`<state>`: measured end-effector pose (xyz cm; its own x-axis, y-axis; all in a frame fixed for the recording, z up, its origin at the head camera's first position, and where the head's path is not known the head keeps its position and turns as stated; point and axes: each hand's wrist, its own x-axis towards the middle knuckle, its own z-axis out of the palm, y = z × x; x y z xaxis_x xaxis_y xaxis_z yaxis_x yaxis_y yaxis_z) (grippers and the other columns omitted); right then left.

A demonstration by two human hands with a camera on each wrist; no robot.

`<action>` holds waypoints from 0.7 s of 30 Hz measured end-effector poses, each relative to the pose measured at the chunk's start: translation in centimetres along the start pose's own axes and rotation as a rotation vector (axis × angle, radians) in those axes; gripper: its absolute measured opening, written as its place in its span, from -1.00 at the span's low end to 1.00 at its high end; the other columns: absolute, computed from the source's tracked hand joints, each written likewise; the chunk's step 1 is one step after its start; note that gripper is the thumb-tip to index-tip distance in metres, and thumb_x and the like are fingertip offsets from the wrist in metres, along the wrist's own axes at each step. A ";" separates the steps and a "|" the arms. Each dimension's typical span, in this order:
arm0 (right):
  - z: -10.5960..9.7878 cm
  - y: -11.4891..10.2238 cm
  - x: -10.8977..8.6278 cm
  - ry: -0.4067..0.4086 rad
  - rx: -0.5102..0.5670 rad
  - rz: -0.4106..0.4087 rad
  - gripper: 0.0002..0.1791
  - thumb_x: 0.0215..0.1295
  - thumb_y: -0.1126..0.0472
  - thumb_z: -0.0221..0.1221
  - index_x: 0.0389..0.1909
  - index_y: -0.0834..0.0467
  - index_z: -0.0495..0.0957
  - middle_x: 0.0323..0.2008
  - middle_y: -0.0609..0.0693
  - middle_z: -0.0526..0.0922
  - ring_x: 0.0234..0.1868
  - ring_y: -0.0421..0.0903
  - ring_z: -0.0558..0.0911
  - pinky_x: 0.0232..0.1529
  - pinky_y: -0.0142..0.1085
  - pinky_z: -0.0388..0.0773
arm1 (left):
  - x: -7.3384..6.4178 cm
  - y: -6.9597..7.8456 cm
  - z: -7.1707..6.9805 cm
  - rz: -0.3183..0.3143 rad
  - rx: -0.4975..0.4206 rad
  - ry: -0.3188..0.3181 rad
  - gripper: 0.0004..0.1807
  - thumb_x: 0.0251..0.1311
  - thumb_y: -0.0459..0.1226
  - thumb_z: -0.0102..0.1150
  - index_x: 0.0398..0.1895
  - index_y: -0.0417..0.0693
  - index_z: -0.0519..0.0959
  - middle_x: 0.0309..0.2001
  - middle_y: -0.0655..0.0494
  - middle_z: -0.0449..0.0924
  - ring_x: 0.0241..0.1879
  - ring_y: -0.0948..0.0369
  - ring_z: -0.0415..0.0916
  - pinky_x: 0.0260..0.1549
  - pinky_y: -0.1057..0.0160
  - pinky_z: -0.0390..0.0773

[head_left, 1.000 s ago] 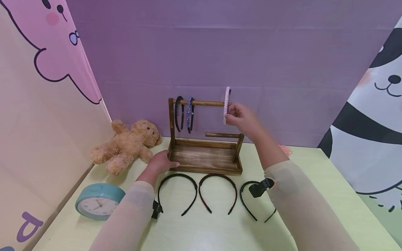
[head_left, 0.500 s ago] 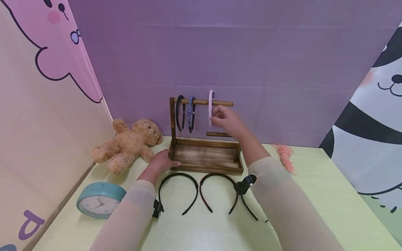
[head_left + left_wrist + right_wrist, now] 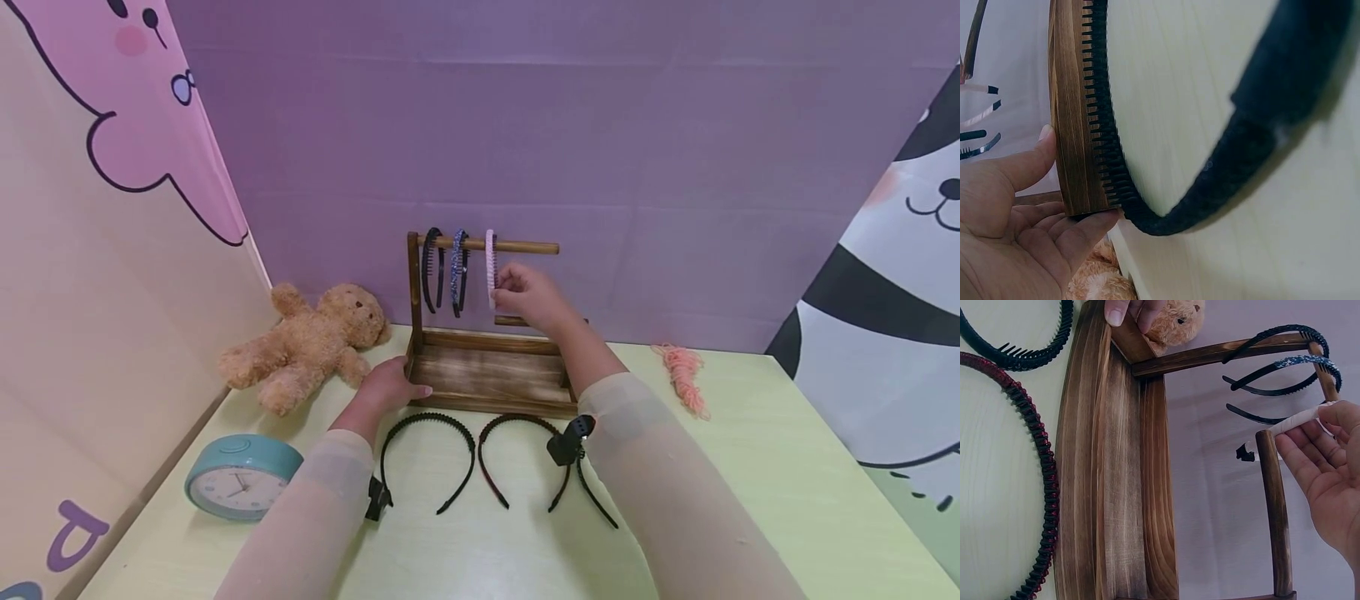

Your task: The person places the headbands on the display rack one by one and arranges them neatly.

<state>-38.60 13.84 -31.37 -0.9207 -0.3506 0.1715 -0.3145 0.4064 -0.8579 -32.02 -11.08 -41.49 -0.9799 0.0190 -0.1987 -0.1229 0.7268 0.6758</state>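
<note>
A person's right hand (image 3: 534,300) holds the pink band (image 3: 491,262) in a pinching grip at the upper rod of the rack (image 3: 491,404), right of the hanging blue band (image 3: 456,271) and black band (image 3: 428,271). The left hand (image 3: 386,387) grips the rack's front left corner. On the counter (image 3: 787,500), a red band (image 3: 517,417) lies before the rack, a teddy (image 3: 311,346) left of it, yarn (image 3: 682,379) to its right.

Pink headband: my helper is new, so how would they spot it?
Find the wooden stand on the table, then its upper bar. There the right hand grips the pink headband: pale, unlike the glittery blue headband and the black headband alongside.
</note>
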 end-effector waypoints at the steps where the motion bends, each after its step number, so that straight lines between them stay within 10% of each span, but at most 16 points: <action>1: 0.0 0.0 0.0 -0.007 0.003 0.003 -0.84 0.42 0.19 0.14 -0.12 0.19 0.45 -0.21 0.14 0.57 -0.11 0.12 0.64 0.00 -0.11 0.65 | 0.0 0.0 0.0 -0.001 0.001 -0.002 -0.08 0.24 -0.08 0.31 0.53 -0.21 0.07 0.46 -0.19 0.20 0.44 -0.15 0.14 0.37 -0.15 0.22; 21: -0.2 0.7 -0.4 -0.029 0.079 0.016 -0.69 0.41 0.20 0.15 0.05 0.31 0.50 0.04 0.33 0.60 0.11 0.24 0.59 0.10 -0.05 0.60 | -0.1 0.0 0.1 0.001 -0.007 0.001 -0.08 0.24 -0.09 0.31 0.53 -0.21 0.07 0.46 -0.19 0.20 0.44 -0.15 0.14 0.38 -0.14 0.22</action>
<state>-38.51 14.46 -31.90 -0.9180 -0.3693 0.1441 -0.2794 0.3448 -0.8961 -31.95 -11.06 -41.57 -0.9801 0.0188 -0.1974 -0.1233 0.7220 0.6808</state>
